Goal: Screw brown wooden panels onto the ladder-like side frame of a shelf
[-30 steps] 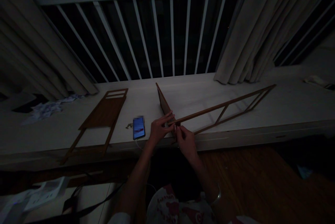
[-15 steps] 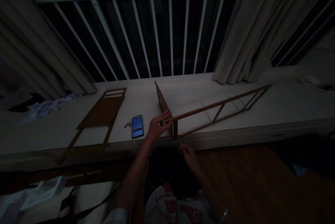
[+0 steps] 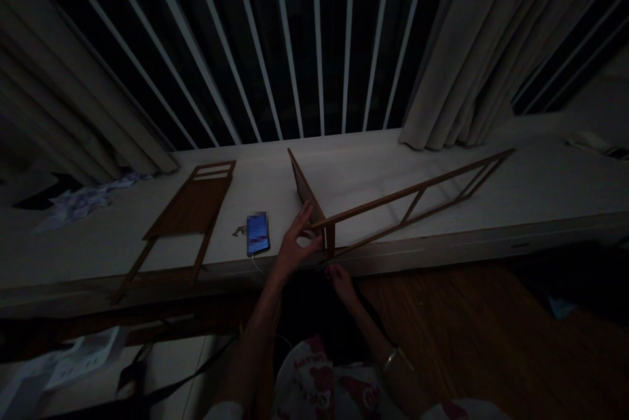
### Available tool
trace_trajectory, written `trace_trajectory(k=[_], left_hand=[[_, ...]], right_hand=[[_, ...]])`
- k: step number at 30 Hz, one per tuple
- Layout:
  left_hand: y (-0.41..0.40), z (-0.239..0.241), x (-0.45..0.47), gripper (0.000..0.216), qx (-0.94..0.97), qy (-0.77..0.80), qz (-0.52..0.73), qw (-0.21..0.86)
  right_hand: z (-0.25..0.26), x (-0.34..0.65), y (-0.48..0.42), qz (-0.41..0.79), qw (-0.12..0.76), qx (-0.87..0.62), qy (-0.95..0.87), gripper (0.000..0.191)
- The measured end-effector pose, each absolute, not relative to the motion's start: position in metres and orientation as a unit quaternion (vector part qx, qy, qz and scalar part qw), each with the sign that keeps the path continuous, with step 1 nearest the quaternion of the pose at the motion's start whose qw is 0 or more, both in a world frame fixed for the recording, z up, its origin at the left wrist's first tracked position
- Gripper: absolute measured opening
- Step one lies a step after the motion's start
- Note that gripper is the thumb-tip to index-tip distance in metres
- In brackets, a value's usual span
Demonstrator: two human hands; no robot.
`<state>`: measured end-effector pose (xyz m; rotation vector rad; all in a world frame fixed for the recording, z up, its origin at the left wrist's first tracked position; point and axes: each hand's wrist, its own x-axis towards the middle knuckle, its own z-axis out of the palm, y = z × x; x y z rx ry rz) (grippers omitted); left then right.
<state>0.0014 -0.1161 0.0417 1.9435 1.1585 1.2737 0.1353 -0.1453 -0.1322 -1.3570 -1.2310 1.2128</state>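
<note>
A brown wooden frame [image 3: 388,200] stands on its side on the white ledge, its panel [image 3: 305,187] upright and its long ladder-like part reaching right. My left hand [image 3: 295,243] grips the corner where panel and rails meet, fingers behind the panel edge and thumb towards me. Just below that corner, at the ledge's front edge, is my right hand [image 3: 341,281] with its fingertips pinched together. Whatever they hold is too small and dark to make out. To the left, a second wooden frame piece [image 3: 191,207] with a flat panel lies on the ledge, its legs jutting over the edge.
A lit phone [image 3: 257,234] with a white cable lies on the white ledge [image 3: 275,190], beside small metal pieces [image 3: 239,231]. Crumpled paper [image 3: 81,200] is at far left. A white railing [image 3: 295,46] and curtains [image 3: 457,66] stand behind. A white plastic box [image 3: 93,358] is lower left.
My right hand has risen slightly and moved left, closer to the frame's lower corner. My left hand keeps its place at the joint, with its fingers shifted a little. The view has tilted slightly.
</note>
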Motion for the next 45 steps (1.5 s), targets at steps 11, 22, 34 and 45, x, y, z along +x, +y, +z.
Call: trace_trajectory(k=[11,22,34,45], left_hand=[[-0.155,-0.103,-0.004,0.02,0.562,0.631,0.478,0.24],[-0.132,-0.132,0.024,0.023,0.612,0.598,0.441,0.269],[-0.119,-0.141,0.015,0.014,0.633,0.598,0.402,0.283],[-0.111,-0.138,0.008,0.011,0.635,0.588,0.389,0.317]], right_hand=[[-0.132,0.13,-0.141,0.488,0.466,-0.54,-0.504,0.045],[-0.16,0.13,-0.131,0.476,0.479,-0.532,-0.511,0.042],[-0.178,0.128,-0.129,0.438,0.491,-0.54,-0.525,0.034],[-0.178,0.131,-0.127,0.439,0.491,-0.533,-0.531,0.03]])
